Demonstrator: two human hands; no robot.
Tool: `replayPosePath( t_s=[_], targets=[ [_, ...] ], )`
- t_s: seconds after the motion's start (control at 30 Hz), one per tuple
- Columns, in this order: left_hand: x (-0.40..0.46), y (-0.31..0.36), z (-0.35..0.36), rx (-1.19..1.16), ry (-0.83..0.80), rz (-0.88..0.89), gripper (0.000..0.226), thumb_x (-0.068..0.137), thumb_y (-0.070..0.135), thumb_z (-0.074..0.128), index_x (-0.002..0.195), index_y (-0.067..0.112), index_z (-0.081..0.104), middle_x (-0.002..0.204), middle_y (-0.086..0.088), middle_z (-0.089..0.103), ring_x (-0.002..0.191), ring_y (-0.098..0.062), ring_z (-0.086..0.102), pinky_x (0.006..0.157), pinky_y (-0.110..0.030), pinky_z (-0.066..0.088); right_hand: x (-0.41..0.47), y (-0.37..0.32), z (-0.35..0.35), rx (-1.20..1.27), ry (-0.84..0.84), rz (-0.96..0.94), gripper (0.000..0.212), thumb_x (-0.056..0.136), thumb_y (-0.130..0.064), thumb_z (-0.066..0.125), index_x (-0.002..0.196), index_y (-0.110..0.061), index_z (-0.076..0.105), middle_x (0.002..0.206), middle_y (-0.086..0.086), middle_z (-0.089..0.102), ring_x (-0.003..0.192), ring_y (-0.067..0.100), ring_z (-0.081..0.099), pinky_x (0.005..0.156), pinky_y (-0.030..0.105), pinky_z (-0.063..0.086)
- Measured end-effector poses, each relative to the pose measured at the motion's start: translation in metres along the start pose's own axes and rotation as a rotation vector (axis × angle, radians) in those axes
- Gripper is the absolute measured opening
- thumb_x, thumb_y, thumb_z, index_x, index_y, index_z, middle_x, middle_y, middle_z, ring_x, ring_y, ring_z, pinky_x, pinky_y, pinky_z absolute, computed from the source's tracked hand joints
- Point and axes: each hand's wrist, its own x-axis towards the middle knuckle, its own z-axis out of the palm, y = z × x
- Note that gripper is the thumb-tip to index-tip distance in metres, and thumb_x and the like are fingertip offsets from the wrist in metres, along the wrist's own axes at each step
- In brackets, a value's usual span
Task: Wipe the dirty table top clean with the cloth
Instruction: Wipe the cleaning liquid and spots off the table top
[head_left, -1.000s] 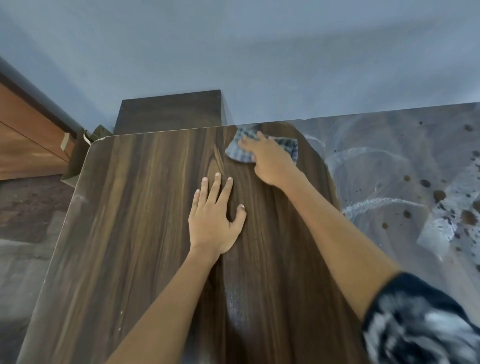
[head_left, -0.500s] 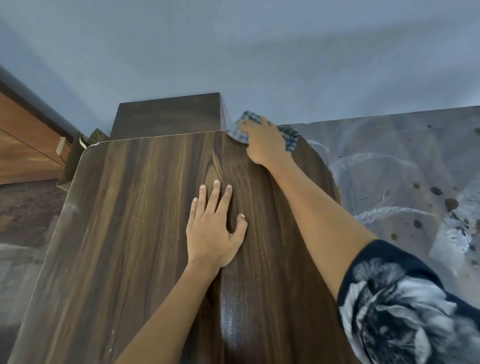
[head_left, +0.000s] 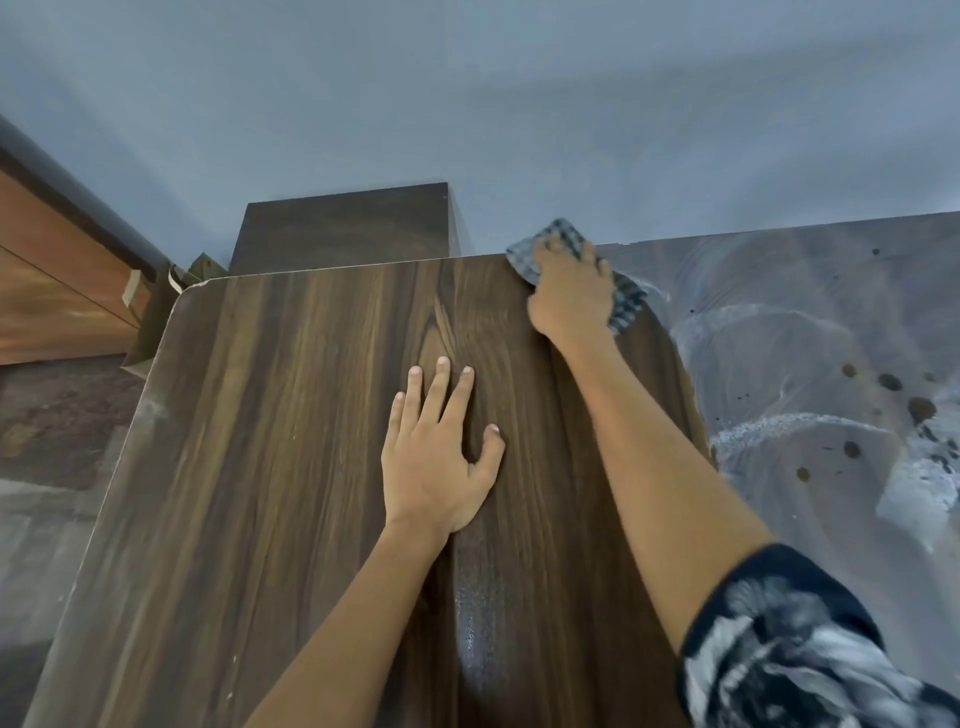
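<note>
your right hand (head_left: 569, 291) was stretched out to the far edge of the table top (head_left: 291, 467), pressing the cloth (head_left: 626, 299) down against the wood. the cloth was a grey-and-dark checked one, bunched under your palm, with one corner poking past the far edge beyond your fingertips and another fold showing to the right of your wrist. your fingers lay over it and bent at the edge (whether they were curled round the fabric or only pushing on it could not be told from this angle). your left hand (head_left: 436, 462) rested flat on the middle of the table top, fingers straight and slightly spread, thumb out to the right, holding nothing. the two hands were well apart, the left one nearer to you. the wood under and around your left hand was dark, clean-looking grain, with a faint pale sheen in a streak nearer your body. to the right of your right arm the dirty part (head_left: 810, 395) was grey and smeared, with curved white streaks and a scatter of dark spots; the boundary between the two areas ran as an arc just beside your right forearm. your right sleeve (head_left: 800, 649) was dark with a pale print. beyond the far edge stood a dark wooden cabinet (head_left: 343, 223) against a blue-grey wall (head_left: 467, 93), and a reddish-brown piece of furniture (head_left: 57, 291) sat at the left.
</note>
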Motion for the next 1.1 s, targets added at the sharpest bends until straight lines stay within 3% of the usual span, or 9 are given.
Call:
replayPosePath(
  t_s=[0.2,0.3,0.4,0.53,0.63,0.8,0.93,1.03,1.1],
  targets=[
    [0.002,0.0,-0.001,0.01,0.001,0.003,0.067,0.084,0.055,0.021,0.144,0.026,0.026,0.155,0.003,0.018,0.144,-0.018,0.006,0.114,-0.03,0.0,-0.04,-0.003,0.002,0.17,-0.169,-0.367,0.06,0.09,-0.004,0.05,0.142,-0.029,0.033,0.152,0.002,0.028,0.143,0.022,0.019,0.116,0.036,0.011],
    [0.001,0.001,0.0,-0.002,0.006,-0.003,0.069,0.083,0.055,0.021,0.145,0.024,0.026,0.155,0.003,0.018,0.144,-0.017,0.005,0.115,-0.03,0.0,-0.082,0.029,-0.007,0.189,-0.117,-0.3,0.056,0.092,-0.009,0.049,0.141,-0.03,0.033,0.151,-0.003,0.031,0.142,0.017,0.022,0.116,0.035,0.014],
    [0.001,0.0,0.001,-0.007,0.014,-0.003,0.069,0.083,0.055,0.022,0.144,0.023,0.027,0.154,0.003,0.02,0.144,-0.018,0.007,0.115,-0.03,0.001,-0.072,0.05,-0.017,0.081,0.021,-0.048,0.051,0.094,-0.011,0.045,0.142,-0.023,0.033,0.148,0.005,0.036,0.138,0.026,0.03,0.112,0.042,0.025],
    [0.001,0.0,0.001,-0.005,0.012,-0.004,0.069,0.083,0.055,0.021,0.144,0.023,0.028,0.154,0.003,0.021,0.144,-0.018,0.008,0.115,-0.031,0.003,-0.008,0.039,-0.015,0.021,0.001,0.099,0.061,0.09,-0.01,0.045,0.146,-0.012,0.021,0.154,0.007,0.023,0.141,0.031,0.017,0.113,0.044,0.021],
    [0.001,0.001,0.001,-0.005,0.008,-0.005,0.069,0.083,0.055,0.021,0.144,0.024,0.028,0.154,0.003,0.021,0.144,-0.017,0.008,0.115,-0.031,0.004,0.005,0.02,-0.011,0.097,-0.04,-0.029,0.059,0.088,-0.007,0.047,0.144,-0.016,0.028,0.15,0.007,0.032,0.14,0.026,0.023,0.113,0.041,0.019],
    [0.001,0.002,0.0,0.002,0.007,-0.008,0.069,0.083,0.055,0.021,0.144,0.024,0.027,0.154,0.004,0.02,0.144,-0.017,0.007,0.115,-0.031,0.004,-0.069,0.023,-0.015,0.186,-0.147,-0.271,0.053,0.095,-0.011,0.045,0.144,-0.022,0.029,0.152,0.001,0.03,0.142,0.019,0.021,0.116,0.035,0.013],
    [0.001,0.001,0.001,-0.005,0.013,-0.01,0.068,0.083,0.055,0.022,0.144,0.024,0.029,0.154,0.004,0.021,0.144,-0.017,0.008,0.116,-0.032,0.005,-0.094,0.051,-0.017,0.018,0.026,-0.052,0.048,0.097,-0.022,0.041,0.143,-0.02,0.03,0.148,-0.002,0.037,0.139,0.022,0.029,0.108,0.039,0.03],
    [0.001,0.0,0.002,0.005,0.012,-0.007,0.068,0.084,0.055,0.022,0.143,0.023,0.029,0.154,0.004,0.021,0.144,-0.017,0.009,0.115,-0.031,0.005,-0.056,0.053,-0.017,-0.024,0.05,0.19,0.054,0.097,-0.024,0.037,0.147,-0.015,0.02,0.154,0.002,0.025,0.142,0.027,0.019,0.109,0.044,0.025],
    [0.001,0.0,0.002,0.003,0.013,-0.008,0.069,0.083,0.056,0.021,0.143,0.023,0.029,0.153,0.004,0.021,0.144,-0.017,0.009,0.115,-0.031,0.004,-0.025,0.047,-0.014,0.028,0.038,0.218,0.058,0.094,-0.022,0.04,0.148,-0.015,0.018,0.156,0.002,0.019,0.143,0.028,0.014,0.112,0.045,0.02]
  ],
)
